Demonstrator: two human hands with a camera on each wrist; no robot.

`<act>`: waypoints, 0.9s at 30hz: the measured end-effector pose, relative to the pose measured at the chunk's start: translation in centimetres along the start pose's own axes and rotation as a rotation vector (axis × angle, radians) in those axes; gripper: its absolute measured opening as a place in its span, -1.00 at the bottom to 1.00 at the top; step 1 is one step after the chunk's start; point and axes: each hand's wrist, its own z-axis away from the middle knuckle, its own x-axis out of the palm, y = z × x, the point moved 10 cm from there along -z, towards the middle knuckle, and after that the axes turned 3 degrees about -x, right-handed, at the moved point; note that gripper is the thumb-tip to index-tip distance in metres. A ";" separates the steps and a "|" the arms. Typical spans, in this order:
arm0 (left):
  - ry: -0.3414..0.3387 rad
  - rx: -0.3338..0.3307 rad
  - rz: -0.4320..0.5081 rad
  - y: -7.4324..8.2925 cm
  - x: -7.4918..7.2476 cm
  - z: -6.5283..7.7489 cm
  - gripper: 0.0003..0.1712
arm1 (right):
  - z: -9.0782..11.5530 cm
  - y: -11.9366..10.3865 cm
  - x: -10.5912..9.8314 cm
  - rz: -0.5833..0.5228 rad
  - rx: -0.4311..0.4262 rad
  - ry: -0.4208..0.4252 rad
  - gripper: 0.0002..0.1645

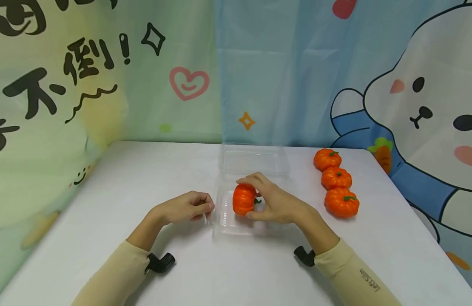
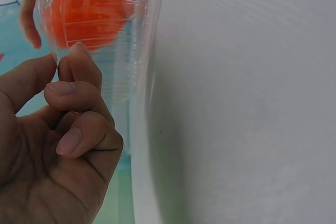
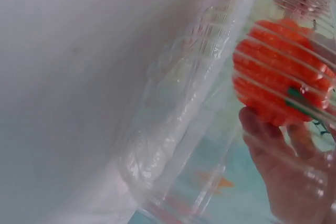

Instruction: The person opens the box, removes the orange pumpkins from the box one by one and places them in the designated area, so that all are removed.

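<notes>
A clear plastic clamshell box (image 1: 229, 230) lies opened on the table, its lid (image 1: 255, 161) folded back toward the curtain. My left hand (image 1: 188, 207) pinches the box's left rim between thumb and fingertips, as the left wrist view shows. With thumb and fingers spread around it, my right hand (image 1: 276, 202) holds a small orange toy pumpkin (image 1: 243, 199) over the box's base. The pumpkin is tipped on its side, green stem toward the palm. In the right wrist view the pumpkin (image 3: 278, 72) shows through the ribbed clear wall, above the thumb.
Three more orange pumpkins stand in a row at the right of the white table (image 1: 144, 170): a far one (image 1: 327, 160), a middle one (image 1: 336, 178) and a near one (image 1: 341, 203). A printed curtain (image 1: 259, 76) hangs behind the table's back edge.
</notes>
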 end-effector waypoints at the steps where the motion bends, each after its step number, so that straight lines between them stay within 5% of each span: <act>1: 0.002 0.003 -0.001 0.0 0.0 0.1 -0.68 | 0.0 0.0 -0.1 0.009 -0.005 0.011 -0.10; 27: 0.005 0.005 -0.004 -0.1 -0.2 0.3 -0.71 | 2.2 0.7 -2.2 0.099 -0.037 0.090 -0.14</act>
